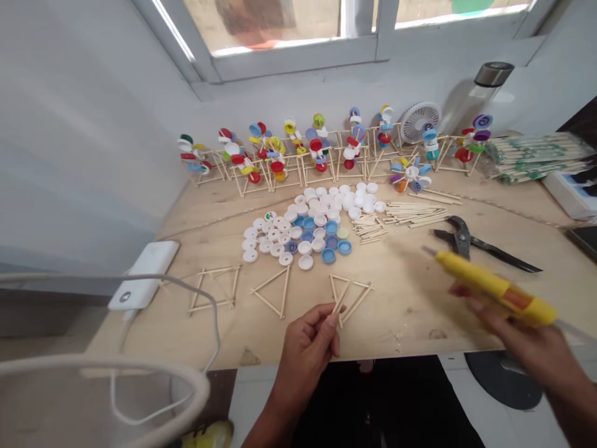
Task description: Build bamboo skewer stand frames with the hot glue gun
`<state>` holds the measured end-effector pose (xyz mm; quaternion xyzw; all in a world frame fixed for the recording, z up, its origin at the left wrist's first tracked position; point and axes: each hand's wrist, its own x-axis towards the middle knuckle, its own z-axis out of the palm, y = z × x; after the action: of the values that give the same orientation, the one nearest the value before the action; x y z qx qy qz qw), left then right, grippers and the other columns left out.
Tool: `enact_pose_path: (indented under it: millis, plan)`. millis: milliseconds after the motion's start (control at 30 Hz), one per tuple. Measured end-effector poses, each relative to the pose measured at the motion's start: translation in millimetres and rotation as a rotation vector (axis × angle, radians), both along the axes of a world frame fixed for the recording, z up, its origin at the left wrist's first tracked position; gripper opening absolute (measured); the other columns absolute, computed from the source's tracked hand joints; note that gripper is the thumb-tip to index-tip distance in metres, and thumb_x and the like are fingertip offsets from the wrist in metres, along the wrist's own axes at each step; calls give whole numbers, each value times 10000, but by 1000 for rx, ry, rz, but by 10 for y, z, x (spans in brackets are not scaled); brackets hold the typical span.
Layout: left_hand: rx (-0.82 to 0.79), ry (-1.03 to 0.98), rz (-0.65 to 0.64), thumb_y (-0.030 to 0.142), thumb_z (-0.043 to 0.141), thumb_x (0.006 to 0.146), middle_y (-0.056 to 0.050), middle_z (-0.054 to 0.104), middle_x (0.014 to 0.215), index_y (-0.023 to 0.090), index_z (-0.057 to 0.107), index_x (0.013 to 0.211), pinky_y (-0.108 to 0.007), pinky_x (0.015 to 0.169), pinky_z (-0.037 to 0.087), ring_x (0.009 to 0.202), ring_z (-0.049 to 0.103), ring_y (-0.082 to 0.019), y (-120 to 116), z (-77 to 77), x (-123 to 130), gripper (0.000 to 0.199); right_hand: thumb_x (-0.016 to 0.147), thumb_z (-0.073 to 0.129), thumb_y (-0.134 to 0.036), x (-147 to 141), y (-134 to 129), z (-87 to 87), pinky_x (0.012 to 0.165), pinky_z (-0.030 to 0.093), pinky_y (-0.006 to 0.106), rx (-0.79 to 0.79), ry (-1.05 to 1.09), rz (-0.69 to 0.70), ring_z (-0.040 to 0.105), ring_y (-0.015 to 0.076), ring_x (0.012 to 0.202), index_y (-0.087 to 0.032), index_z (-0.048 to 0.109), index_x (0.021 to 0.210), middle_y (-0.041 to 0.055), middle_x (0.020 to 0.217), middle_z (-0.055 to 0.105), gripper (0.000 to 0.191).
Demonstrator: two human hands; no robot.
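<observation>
Between the thumb and fingers of my left hand [311,339] is a thin wooden stick [342,296], held just over a stick triangle [358,305] near the table's front edge. My right hand [508,323], a little blurred, grips a yellow glue gun [497,287] whose nozzle points up and left. Left of my left hand lie another stick triangle [273,291] and a stick frame [214,289]. Beyond them spread many white and blue bottle caps [305,247], with short sticks [368,228] and longer sticks [415,213] at their right.
Black-handled pliers [461,238] lie behind the glue gun. Along the wall stand several stick frames with coloured cap wheels [277,167]. A small fan [420,122], a bottle [485,93] and bagged sticks [536,154] are at the back right. A white adapter [144,274] with a cable sits left.
</observation>
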<state>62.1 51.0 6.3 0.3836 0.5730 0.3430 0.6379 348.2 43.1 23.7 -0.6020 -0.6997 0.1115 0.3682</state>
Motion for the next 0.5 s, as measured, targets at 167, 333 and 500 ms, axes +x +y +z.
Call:
enact_pose_path:
  millis: [167,333,500]
  plan:
    - [-20,-35,-27,519,579,778,70,423,415,107,646,1041,-179,360,152,358,252,-42,-22,-18,19,493,875,516,-308,-587,-206,30,569,512,249,-415,158,254,621,163,678,-235,585,942,14,803,643,121]
    - [-14,-37,-20,516,565,787,76,403,402,111,651,1032,-187,373,141,358,239,-45,-51,-27,5,481,878,493,-271,-766,-215,52,538,465,234,-406,221,286,575,133,635,-221,551,904,11,785,604,80]
    - [-1,-33,-12,535,576,771,79,374,376,99,669,994,-196,401,160,371,252,-53,-63,-14,-10,499,875,502,-285,-811,-211,10,513,442,240,-307,151,287,567,137,623,-220,539,831,15,739,594,86]
